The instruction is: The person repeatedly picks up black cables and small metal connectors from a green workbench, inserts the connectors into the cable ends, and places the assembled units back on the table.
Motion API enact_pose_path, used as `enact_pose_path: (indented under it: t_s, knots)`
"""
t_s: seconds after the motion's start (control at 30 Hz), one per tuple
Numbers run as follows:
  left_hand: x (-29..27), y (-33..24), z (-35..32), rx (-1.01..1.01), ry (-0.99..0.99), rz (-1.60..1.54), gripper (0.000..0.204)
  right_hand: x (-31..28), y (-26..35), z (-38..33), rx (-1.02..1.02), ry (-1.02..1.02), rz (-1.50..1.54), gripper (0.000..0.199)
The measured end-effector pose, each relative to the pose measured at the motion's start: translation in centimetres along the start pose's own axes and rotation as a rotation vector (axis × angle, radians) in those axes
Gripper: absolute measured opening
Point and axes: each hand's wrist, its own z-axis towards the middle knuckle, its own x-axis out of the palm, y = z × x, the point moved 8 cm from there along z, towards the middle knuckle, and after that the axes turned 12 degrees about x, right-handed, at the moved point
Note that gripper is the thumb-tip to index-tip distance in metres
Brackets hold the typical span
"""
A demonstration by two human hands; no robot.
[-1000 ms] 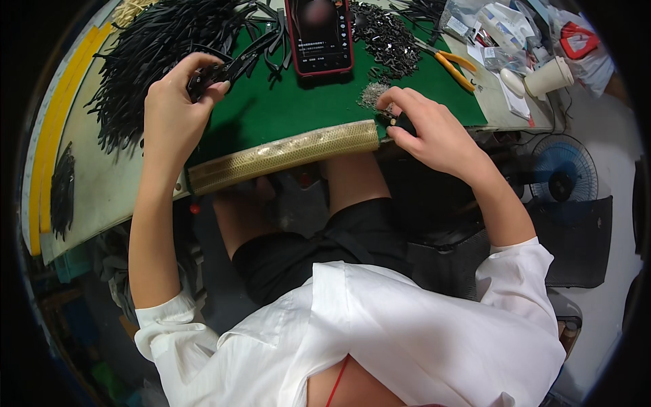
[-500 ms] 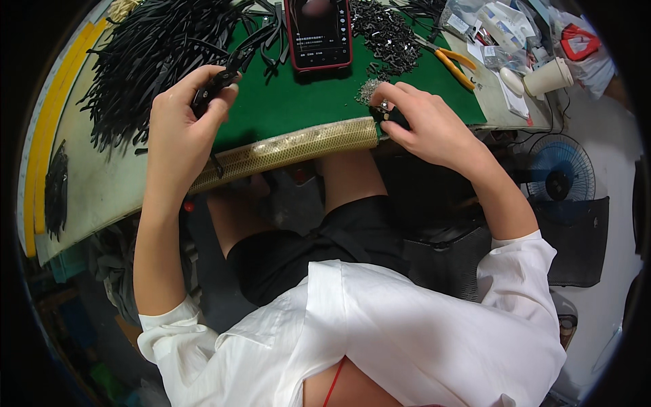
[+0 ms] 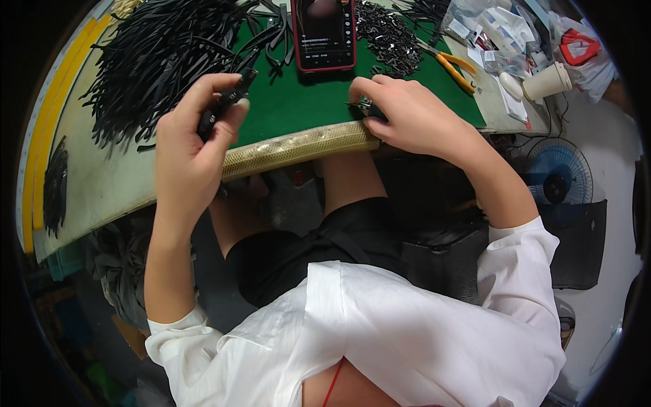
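My left hand [image 3: 201, 132] is closed around a bundle of black straps [image 3: 222, 105], whose ends poke up between thumb and fingers. It hovers above the front edge of the green mat [image 3: 271, 108]. My right hand [image 3: 410, 119] is curled, with thumb and fingers bent together over a small dark piece [image 3: 375, 112]. What that piece is, I cannot make out; the fingers cover most of it. Beneath this hand runs the end of a yellowish mesh-covered roll [image 3: 302, 148] along the table's edge. A few tiny metal bits show beside the fingertips.
A large heap of black straps [image 3: 149, 68] covers the left. A phone [image 3: 325, 41] in a red case lies at the back, beside a pile of small black and metal parts [image 3: 390, 41]. Orange-handled pliers [image 3: 456, 71], a white cup [image 3: 548, 80] and plastic bags [image 3: 505, 34] lie right.
My right hand has moved left and slightly toward the mat's middle, over the little metal bits. My left hand has shifted slightly right and nearer, still holding the black straps.
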Motion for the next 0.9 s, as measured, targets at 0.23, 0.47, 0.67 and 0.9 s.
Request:
enact_pose_path:
  t_s: [0.23, 0.47, 0.67, 0.9]
  knots:
    - [0.0, -0.7, -1.4, -0.032, -0.087, -0.134, 0.021, 0.0, 1.1, 0.8, 0.008, 0.022, -0.051, 0.033]
    - [-0.6, -2.1, -1.5, 0.011, -0.123, -0.038, 0.018, -0.1, 1.4, 0.8, 0.014, 0.021, -0.065, 0.035]
    - [0.3, -4.6, -1.7, 0.355, -0.149, 0.302, 0.044, -2.2, 3.7, -0.5, -0.043, 0.120, 0.774, 0.033]
    - [1.2, -4.1, -1.4, 0.348, -0.156, 0.251, 0.045, 0.2, 7.3, -2.5, 0.093, 0.493, 1.565, 0.038]
